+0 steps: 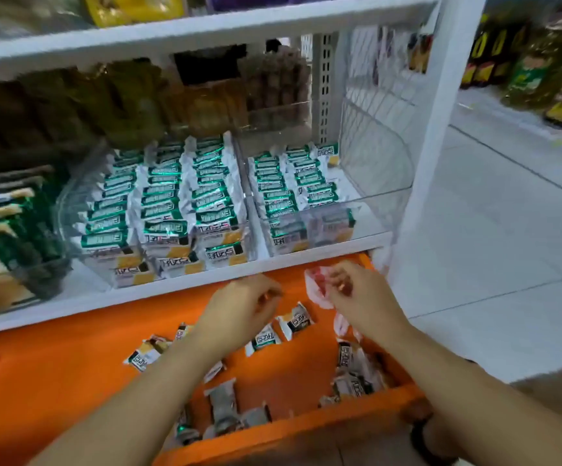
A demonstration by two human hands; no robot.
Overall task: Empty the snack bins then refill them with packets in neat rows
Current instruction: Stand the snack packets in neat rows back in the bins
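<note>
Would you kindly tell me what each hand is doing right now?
Left hand: fingers curled; cannot tell whether it holds anything.
Right hand: holding a red-and-white packet.

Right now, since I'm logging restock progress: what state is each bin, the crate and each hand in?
left clear bin: full, three neat rows of green packets.
right clear bin: part filled, two rows, right side bare.
orange crate: holds loose packets, scattered.
right hand: pinches a red-and-white packet.
left hand: fingers curled over the crate; any hold is unclear.
</note>
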